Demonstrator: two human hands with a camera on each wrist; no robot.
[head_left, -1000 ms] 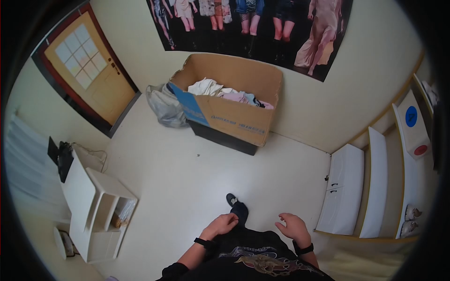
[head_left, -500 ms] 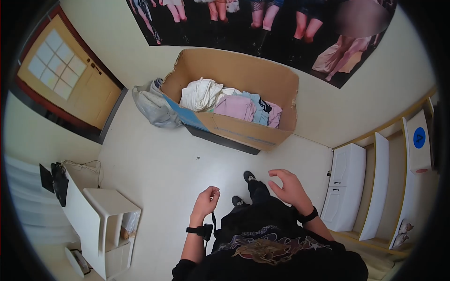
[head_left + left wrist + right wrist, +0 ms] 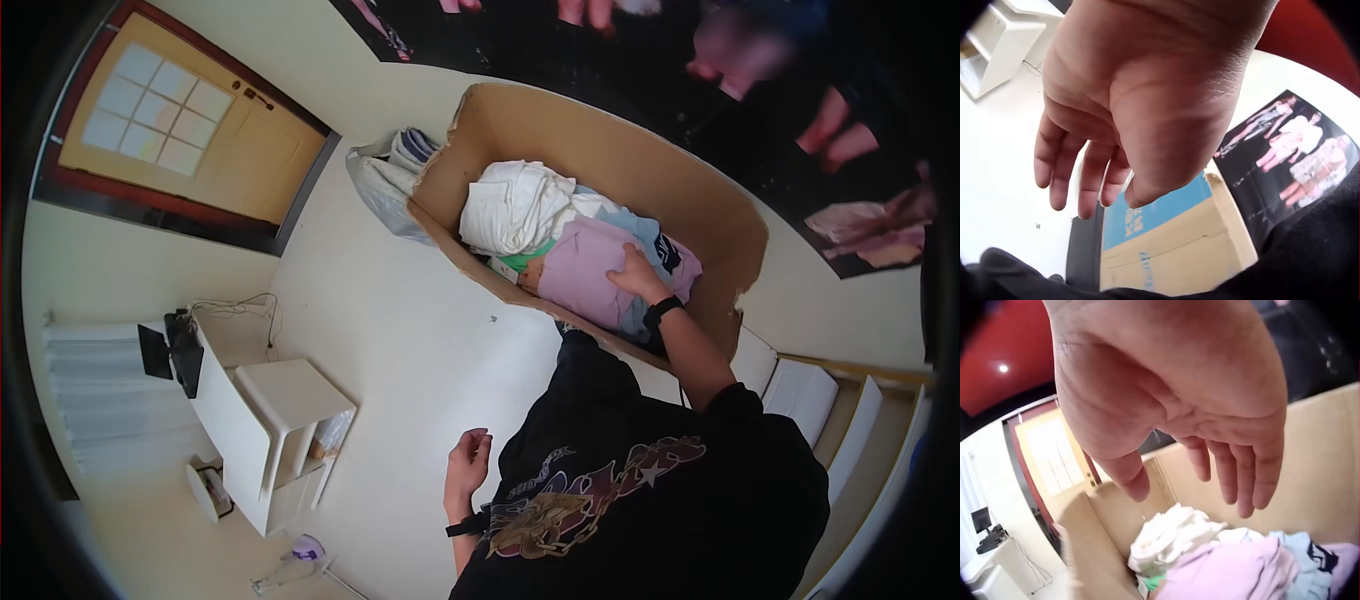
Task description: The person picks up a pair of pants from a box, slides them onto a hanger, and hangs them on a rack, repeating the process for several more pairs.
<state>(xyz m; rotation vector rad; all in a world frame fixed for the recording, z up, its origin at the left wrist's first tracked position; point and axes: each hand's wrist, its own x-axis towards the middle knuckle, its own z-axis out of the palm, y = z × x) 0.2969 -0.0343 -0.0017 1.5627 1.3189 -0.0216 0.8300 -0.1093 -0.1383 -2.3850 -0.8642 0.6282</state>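
A large cardboard box point(image 3: 600, 130) holds folded clothes: a white pile point(image 3: 515, 210), a pink garment point(image 3: 585, 270) and light blue cloth point(image 3: 640, 225). My right hand point(image 3: 643, 278) is inside the box over the pink garment; in the right wrist view the hand point(image 3: 1179, 394) has its fingers spread downward above the pink cloth point(image 3: 1229, 572), holding nothing. My left hand point(image 3: 468, 467) hangs outside the box at my side, empty. Its fingers hang loosely in the left wrist view, where the hand point(image 3: 1141, 100) is in front of the box's blue printed side point(image 3: 1166, 212).
A grey plastic bag point(image 3: 385, 190) stands against the box's left side. The door point(image 3: 190, 120) is at the upper left, a white desk point(image 3: 230, 430) at the left. White shelves point(image 3: 840, 450) stand at the right, and a large poster point(image 3: 640, 70) hangs behind the box.
My body has moved up to the box and leans over it. My right hand has reached from in front of me into the box, while my left stays low, outside it.
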